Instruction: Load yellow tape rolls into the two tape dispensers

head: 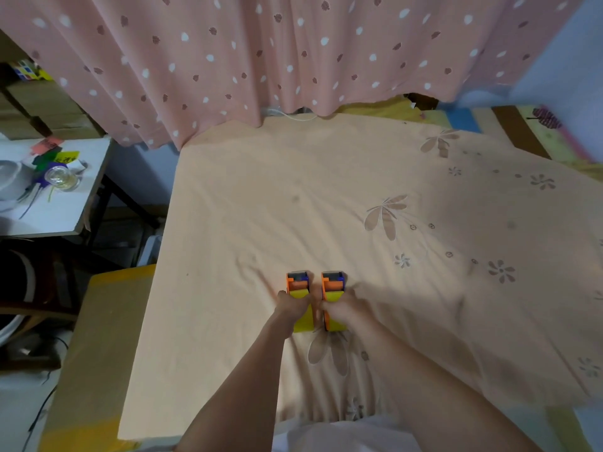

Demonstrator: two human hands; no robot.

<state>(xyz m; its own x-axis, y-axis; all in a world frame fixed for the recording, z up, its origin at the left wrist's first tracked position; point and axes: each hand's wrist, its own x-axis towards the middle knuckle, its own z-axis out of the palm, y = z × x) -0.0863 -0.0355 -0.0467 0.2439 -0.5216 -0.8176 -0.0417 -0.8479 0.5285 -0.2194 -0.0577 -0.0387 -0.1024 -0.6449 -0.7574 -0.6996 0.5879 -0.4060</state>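
Both hands grip: our left hand (291, 305) clasps the left tape dispenser (299, 300), right hand (339, 308) the right tape dispenser (332, 300), steadying them side by side on the bed (261, 207), yellow rolls apparently seated.

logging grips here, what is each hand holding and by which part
Left hand grips the left tape dispenser and right hand the right tape dispenser, each at its near, yellow-roll end.

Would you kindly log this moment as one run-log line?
left hand on left dispenser | right hand on right dispenser | yellow tape in both | side by side on peach sheet
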